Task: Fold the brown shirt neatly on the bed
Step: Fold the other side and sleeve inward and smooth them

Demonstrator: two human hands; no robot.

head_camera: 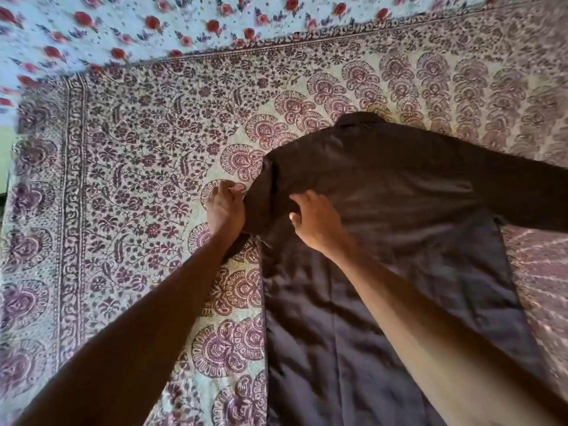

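The brown shirt (pixel 399 210) lies flat on the bed, back side up, collar toward the far side and its hem running off the near edge of the view. Its right sleeve stretches out to the right edge. The left sleeve is bunched and folded in at the shoulder. My left hand (pixel 224 210) grips that folded sleeve edge at the shirt's left side. My right hand (pixel 316 222) rests on the shirt just right of the fold, fingers curled down onto the cloth; whether it pinches the fabric I cannot tell.
The bed carries a cream sheet (pixel 138 164) printed with purple floral and paisley motifs and a dark border along the left and far sides. Beyond it at the top lies a light blue cloth (pixel 123 26) with red roses.
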